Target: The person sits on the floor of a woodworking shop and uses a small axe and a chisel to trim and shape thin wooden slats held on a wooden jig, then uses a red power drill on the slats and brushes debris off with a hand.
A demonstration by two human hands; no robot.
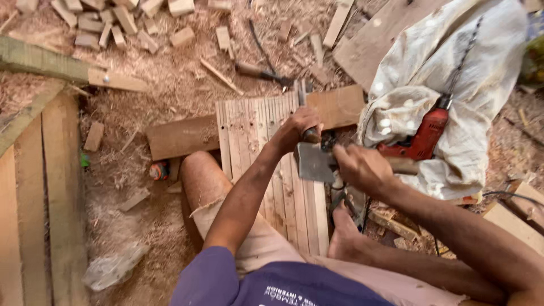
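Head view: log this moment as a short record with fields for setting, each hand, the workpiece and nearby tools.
setting: ground covered in sawdust and scattered wood offcuts
left hand: closed around a dark tool handle over the slats
right hand: gripping a hatchet by its wooden handle, its flat metal head beside the left hand
workpiece: bundle of thin wooden slats lying across a plank
nearby tools: red power drill on a white cloth
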